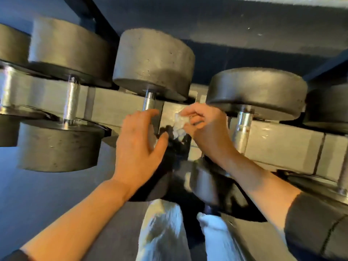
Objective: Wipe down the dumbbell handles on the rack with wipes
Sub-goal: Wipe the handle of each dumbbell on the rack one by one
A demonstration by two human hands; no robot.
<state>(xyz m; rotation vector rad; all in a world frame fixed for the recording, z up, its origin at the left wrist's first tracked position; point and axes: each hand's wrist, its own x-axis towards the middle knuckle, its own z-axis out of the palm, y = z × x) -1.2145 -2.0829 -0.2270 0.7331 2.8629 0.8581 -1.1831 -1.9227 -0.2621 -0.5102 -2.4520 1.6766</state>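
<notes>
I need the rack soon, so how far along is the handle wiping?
Nothing shows which handles are already done. In hand: the right hand pinches a crumpled wipe near the middle dumbbell's handle, while the open left hand reaches toward it. The wipe is not on any handle. The left handle and right handle may remain.

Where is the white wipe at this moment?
In the head view, the crumpled wipe is near the centre, pinched in the right hand, just right of the middle dumbbell's handle and the left hand.
</notes>
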